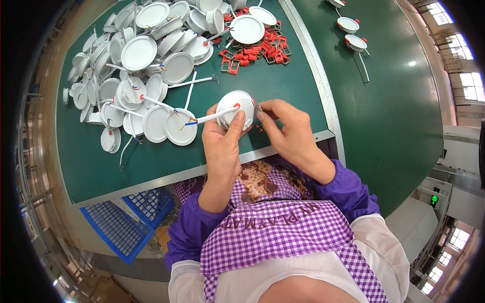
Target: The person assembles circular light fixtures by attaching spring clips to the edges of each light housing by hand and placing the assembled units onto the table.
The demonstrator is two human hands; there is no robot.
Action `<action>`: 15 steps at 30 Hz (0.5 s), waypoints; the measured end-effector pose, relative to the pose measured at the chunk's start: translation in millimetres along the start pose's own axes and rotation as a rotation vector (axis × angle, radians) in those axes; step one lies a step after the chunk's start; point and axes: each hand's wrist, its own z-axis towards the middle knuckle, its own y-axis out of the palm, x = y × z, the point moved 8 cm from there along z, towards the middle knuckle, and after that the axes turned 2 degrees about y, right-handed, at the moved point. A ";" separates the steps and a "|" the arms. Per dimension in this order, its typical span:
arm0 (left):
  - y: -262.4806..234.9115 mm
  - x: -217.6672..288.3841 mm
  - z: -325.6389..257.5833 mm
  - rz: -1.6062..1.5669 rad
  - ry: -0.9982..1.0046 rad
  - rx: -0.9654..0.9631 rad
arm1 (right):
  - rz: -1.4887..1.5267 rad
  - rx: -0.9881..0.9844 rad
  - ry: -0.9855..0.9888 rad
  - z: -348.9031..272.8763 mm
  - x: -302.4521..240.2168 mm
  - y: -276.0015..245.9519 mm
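Observation:
My left hand (222, 146) is closed around a white round downlight (227, 101), with its thumb lying across the back. A white cable (212, 117) comes out beside a red grommet and points left, ending in bare coloured wires. At the lamp's right edge, my right hand (290, 129) pinches a small metal and red spring clip (254, 103) between thumb and forefinger. The clip touches the rim; how firmly it is seated cannot be seen. Beyond my hands lies a loose heap of red and metal clips (252, 54), with a few white lamps partly over it.
A large pile of white downlights (139, 53) with cables covers the left of the green table (126, 177). Past the metal edge strip (316, 65) at right runs a green belt-like surface (374, 126), carrying several lamps (356, 43) with red clips. A blue plastic basket (118, 230) stands below left.

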 end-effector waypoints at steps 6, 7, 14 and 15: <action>-2.8 0.8 2.5 0.052 0.034 0.005 | -0.173 -0.003 -0.102 -1.1 -11.3 5.0; -3.3 1.9 2.2 0.044 0.028 0.014 | -0.172 -0.005 -0.100 -0.8 -11.3 5.3; -3.3 12.8 4.3 0.209 0.148 -0.096 | -0.116 -0.018 -0.017 1.8 -7.3 6.9; -6.7 9.6 4.4 0.198 0.124 -0.095 | -0.075 -0.033 0.022 2.9 -3.4 8.0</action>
